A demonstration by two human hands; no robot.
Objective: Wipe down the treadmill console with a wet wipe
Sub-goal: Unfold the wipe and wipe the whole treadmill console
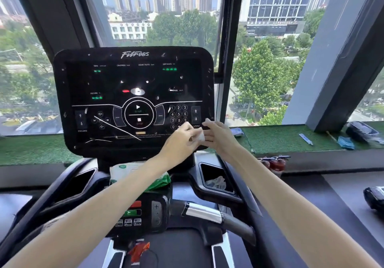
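Black glossy console [133, 93], streaked, stands before tall windows [268, 64], with a green turf sill [280, 140] behind. Left hand [180, 141] and right hand [218, 136] both pinch the small white wet wipe [199, 136] between them, just in front of the console's lower right corner.

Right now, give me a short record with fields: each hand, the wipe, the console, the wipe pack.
console: black, lit, streaked with white marks
left hand: pinches the wet wipe
right hand: holds the wet wipe's other side
wet wipe: white, bunched between both hands, before the console's lower right corner
wipe pack: green and white, below the console, partly behind the left forearm
right pocket: holds something pale, crumpled
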